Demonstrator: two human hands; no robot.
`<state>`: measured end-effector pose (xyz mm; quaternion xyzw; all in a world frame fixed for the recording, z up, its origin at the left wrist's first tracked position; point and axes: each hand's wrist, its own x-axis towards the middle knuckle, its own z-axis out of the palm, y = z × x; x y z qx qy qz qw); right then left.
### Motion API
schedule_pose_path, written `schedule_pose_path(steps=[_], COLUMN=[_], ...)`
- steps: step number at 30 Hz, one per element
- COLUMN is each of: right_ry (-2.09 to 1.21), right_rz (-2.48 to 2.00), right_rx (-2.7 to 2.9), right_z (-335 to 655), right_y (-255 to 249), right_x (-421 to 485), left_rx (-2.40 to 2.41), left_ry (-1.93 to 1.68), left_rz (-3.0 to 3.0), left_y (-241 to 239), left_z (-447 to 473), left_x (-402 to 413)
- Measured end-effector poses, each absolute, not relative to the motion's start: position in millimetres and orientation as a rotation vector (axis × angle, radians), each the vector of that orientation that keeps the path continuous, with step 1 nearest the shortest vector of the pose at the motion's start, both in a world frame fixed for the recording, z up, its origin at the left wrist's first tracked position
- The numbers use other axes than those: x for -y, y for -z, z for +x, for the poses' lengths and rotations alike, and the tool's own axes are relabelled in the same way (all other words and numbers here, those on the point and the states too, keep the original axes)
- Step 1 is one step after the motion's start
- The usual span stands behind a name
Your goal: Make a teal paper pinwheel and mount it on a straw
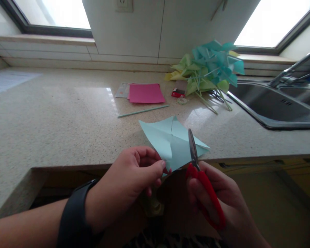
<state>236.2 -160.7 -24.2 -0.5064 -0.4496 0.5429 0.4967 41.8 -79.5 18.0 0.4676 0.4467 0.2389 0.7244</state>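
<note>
A light blue square of paper [181, 150] with creases and slits lies at the counter's front edge, one corner toward me. My left hand [136, 175] pinches its left near side between thumb and fingers. In my right hand [219, 193] is a pair of scissors [208, 193] with red handles, pointing up and away from me. The blades look closed, beside the right part of the paper. Beyond the paper lies a thin pale green stick [143, 111].
Pink paper sheets [146, 93] lie farther back, beside a small red box [178, 92] and a roll of tape [182, 101]. Blue, green and yellow paper pinwheels [212, 65] are heaped near the wall. A steel sink [263, 100] is set into the counter [67, 131] at right.
</note>
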Motion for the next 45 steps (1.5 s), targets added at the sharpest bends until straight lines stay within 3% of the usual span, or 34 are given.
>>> schedule_pose_path(steps=[27,45], right_ry=[-1.324,-1.416], right_rz=[-1.296,-1.331], right_rx=[0.990,1.006], right_z=[225,255], right_y=[21,50], right_x=[149,169], left_rx=[-0.711,-1.205], left_ry=[-0.536,-0.464], left_rz=[1.042,1.714], left_y=[-20,-41], left_z=[45,11], left_x=[78,25])
